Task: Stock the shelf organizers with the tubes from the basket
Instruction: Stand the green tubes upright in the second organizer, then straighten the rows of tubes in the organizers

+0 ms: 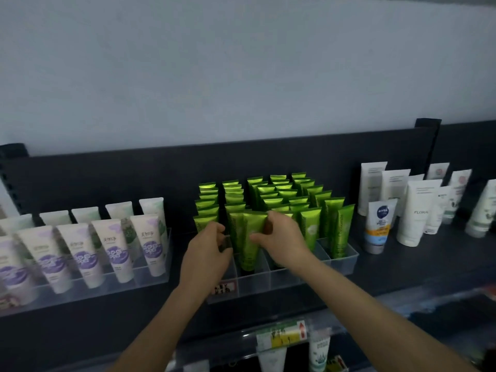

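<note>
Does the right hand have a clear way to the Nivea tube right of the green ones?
Probably yes: the Nivea tube stands in front on open shelf, nothing before it. But the right hand grips a green tube and must release first.

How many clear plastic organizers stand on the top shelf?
2: the left organizer holds white and purple tubes; the middle organizer holds green tubes. More may be hidden beyond the frame.

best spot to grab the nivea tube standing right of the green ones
Pinch the nivea tube across its flat upper half, thumb on the front face and fingers behind, coming from the front and above. It stands upright on its cap with white tubes close behind and to its right, so the front is probably the clearest approach.
</note>
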